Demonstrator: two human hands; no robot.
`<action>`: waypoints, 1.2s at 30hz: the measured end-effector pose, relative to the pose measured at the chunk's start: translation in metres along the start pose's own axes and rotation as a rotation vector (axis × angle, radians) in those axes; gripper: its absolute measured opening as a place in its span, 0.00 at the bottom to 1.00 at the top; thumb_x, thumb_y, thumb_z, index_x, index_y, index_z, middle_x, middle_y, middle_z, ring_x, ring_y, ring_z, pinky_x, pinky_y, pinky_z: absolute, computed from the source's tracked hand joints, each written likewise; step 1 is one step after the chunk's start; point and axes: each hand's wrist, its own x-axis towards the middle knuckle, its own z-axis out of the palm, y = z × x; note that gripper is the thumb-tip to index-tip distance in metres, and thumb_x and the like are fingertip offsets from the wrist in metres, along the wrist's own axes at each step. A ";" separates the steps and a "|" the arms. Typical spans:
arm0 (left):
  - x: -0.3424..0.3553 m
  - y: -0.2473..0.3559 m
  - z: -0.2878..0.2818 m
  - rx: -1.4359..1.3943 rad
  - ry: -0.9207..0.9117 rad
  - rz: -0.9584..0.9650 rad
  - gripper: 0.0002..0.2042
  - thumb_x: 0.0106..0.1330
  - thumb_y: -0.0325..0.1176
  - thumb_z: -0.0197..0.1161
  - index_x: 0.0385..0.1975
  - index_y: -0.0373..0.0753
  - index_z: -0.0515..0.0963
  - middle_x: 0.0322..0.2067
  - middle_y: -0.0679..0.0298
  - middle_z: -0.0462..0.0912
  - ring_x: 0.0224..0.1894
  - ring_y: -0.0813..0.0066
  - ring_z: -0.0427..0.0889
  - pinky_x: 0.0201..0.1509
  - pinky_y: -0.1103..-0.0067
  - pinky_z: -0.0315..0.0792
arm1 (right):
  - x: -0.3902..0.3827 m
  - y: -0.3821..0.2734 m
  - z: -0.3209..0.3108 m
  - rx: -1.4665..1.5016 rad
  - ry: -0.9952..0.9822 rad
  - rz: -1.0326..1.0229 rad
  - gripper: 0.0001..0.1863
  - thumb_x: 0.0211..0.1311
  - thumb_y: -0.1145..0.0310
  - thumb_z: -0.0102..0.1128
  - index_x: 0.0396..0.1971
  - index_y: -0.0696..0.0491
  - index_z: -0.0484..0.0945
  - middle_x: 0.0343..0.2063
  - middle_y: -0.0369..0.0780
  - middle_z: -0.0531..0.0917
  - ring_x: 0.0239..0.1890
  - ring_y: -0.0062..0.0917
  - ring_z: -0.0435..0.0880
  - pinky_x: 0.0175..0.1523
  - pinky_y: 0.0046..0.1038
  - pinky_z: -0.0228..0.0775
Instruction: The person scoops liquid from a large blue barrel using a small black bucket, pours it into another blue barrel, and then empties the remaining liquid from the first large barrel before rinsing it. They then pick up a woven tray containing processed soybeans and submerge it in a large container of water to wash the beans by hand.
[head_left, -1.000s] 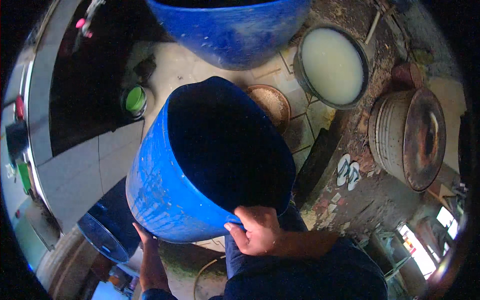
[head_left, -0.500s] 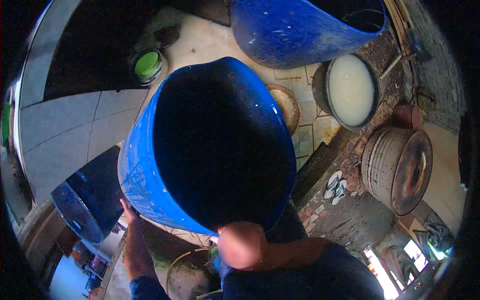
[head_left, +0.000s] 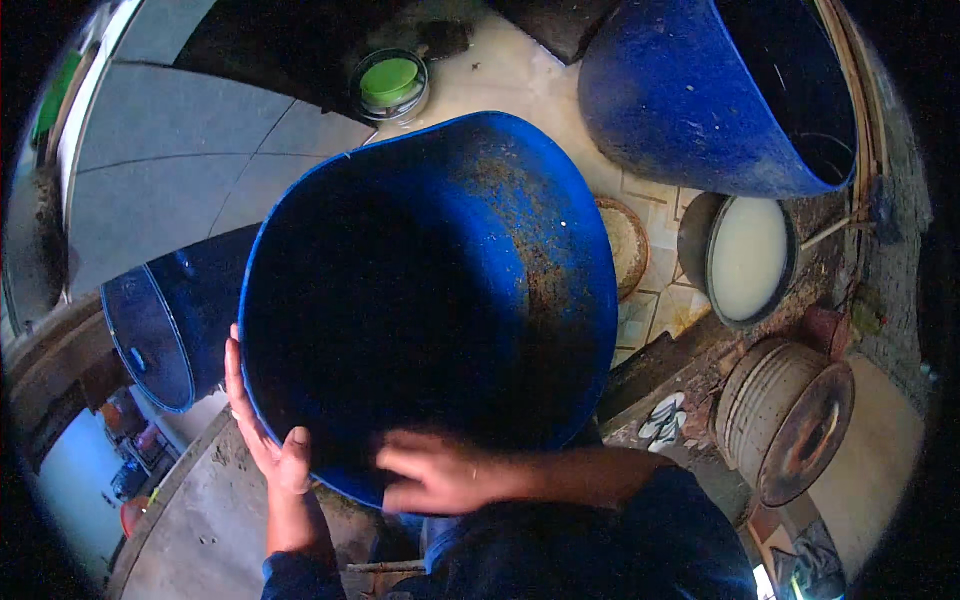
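Note:
A large blue plastic drum point(head_left: 560, 215) with an open top takes up the middle of the head view, its mouth facing me. Brown specks and stains mark its lit inner wall; the rest of the inside is too dark to make out. My left hand point(head_left: 262, 425) lies along the outside of the rim at the near left, fingers stretched out flat against the wall and thumb raised. Over the near edge of the mouth is my right hand point(head_left: 430, 472), blurred, its fingers apart and holding nothing visible. Whether it touches the rim I cannot tell.
Another blue drum point(head_left: 670, 110) stands at the far right, beside a dark tub of whitish liquid point(head_left: 750, 258). A dark blue barrel point(head_left: 150, 340) lies at left. A green bowl point(head_left: 388, 80) sits at the back. Right are a round basket point(head_left: 624, 248), slippers point(head_left: 662, 420) and a ribbed, rusty-ended drum point(head_left: 765, 420).
The drum's mouth has tipped, now showing more of its stained inner wall. My left hand has moved up to the rim; my right hand has shifted left over the mouth. The view has turned.

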 end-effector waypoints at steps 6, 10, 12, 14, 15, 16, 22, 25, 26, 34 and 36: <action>-0.007 -0.018 -0.010 -0.028 0.097 -0.025 0.55 0.46 0.64 0.66 0.68 0.32 0.48 0.67 0.52 0.54 0.68 0.60 0.55 0.70 0.65 0.48 | -0.027 0.180 -0.093 -1.162 0.074 0.546 0.27 0.63 0.53 0.49 0.56 0.56 0.70 0.61 0.46 0.67 0.67 0.40 0.58 0.66 0.47 0.49; -0.010 -0.027 -0.018 0.010 0.137 -0.053 0.56 0.44 0.66 0.66 0.68 0.33 0.50 0.66 0.53 0.55 0.67 0.61 0.57 0.69 0.65 0.49 | -0.037 0.252 -0.183 -1.731 -0.147 0.621 0.31 0.64 0.54 0.45 0.63 0.55 0.61 0.67 0.42 0.58 0.71 0.36 0.48 0.70 0.45 0.39; -0.016 -0.032 -0.027 0.038 0.168 -0.075 0.57 0.43 0.66 0.66 0.68 0.33 0.50 0.65 0.54 0.56 0.66 0.62 0.57 0.69 0.66 0.50 | -0.032 0.258 -0.213 -1.710 -0.181 0.592 0.30 0.62 0.62 0.45 0.64 0.56 0.59 0.68 0.41 0.56 0.71 0.33 0.47 0.72 0.42 0.34; -0.019 -0.039 -0.034 0.072 0.190 -0.080 0.58 0.42 0.67 0.66 0.67 0.33 0.51 0.65 0.54 0.57 0.66 0.62 0.58 0.69 0.66 0.51 | -0.038 0.263 -0.237 -1.797 -0.249 0.630 0.30 0.62 0.64 0.44 0.64 0.57 0.59 0.68 0.41 0.55 0.71 0.32 0.47 0.72 0.41 0.34; -0.021 -0.042 -0.037 0.095 0.199 -0.087 0.58 0.41 0.67 0.66 0.67 0.33 0.51 0.65 0.55 0.57 0.65 0.63 0.58 0.69 0.66 0.51 | -0.041 0.266 -0.242 -1.835 -0.286 0.647 0.30 0.62 0.64 0.44 0.64 0.58 0.59 0.68 0.41 0.55 0.71 0.32 0.46 0.72 0.40 0.34; -0.024 -0.045 -0.041 0.095 0.202 -0.091 0.58 0.42 0.67 0.66 0.67 0.33 0.51 0.65 0.55 0.57 0.66 0.63 0.58 0.69 0.66 0.51 | -0.045 0.265 -0.245 -1.802 -0.304 0.628 0.30 0.62 0.64 0.44 0.64 0.59 0.58 0.68 0.41 0.55 0.71 0.32 0.47 0.72 0.40 0.34; -0.033 -0.049 -0.049 0.066 0.192 -0.098 0.55 0.45 0.65 0.65 0.67 0.32 0.51 0.66 0.53 0.56 0.67 0.62 0.57 0.69 0.66 0.50 | -0.076 0.260 -0.250 -1.883 -0.502 0.524 0.30 0.62 0.64 0.43 0.64 0.60 0.59 0.68 0.43 0.56 0.71 0.34 0.50 0.72 0.41 0.37; -0.032 -0.048 -0.043 0.042 0.178 -0.103 0.54 0.46 0.64 0.65 0.67 0.33 0.51 0.66 0.52 0.56 0.67 0.61 0.57 0.70 0.65 0.49 | -0.082 0.259 -0.246 -1.846 -0.562 0.594 0.29 0.63 0.63 0.43 0.63 0.60 0.60 0.67 0.45 0.57 0.70 0.36 0.51 0.71 0.41 0.38; -0.031 -0.046 -0.041 0.042 0.175 -0.110 0.54 0.46 0.64 0.65 0.67 0.32 0.51 0.66 0.52 0.56 0.67 0.61 0.57 0.70 0.65 0.49 | -0.077 0.262 -0.241 -1.774 -0.539 0.646 0.28 0.63 0.63 0.42 0.62 0.60 0.62 0.67 0.45 0.57 0.70 0.36 0.51 0.71 0.41 0.39; -0.027 -0.045 -0.037 0.041 0.180 -0.144 0.56 0.44 0.67 0.65 0.67 0.33 0.51 0.65 0.53 0.57 0.66 0.62 0.58 0.69 0.65 0.50 | -0.103 0.308 -0.226 -1.557 -0.540 0.437 0.28 0.61 0.65 0.44 0.60 0.62 0.63 0.64 0.46 0.63 0.69 0.36 0.55 0.71 0.41 0.43; -0.026 -0.046 -0.038 0.052 0.179 -0.170 0.57 0.43 0.67 0.65 0.67 0.33 0.51 0.65 0.53 0.57 0.66 0.62 0.58 0.69 0.64 0.51 | -0.115 0.304 -0.230 -1.464 -0.438 0.435 0.29 0.60 0.66 0.44 0.60 0.63 0.63 0.63 0.46 0.64 0.68 0.35 0.55 0.71 0.40 0.43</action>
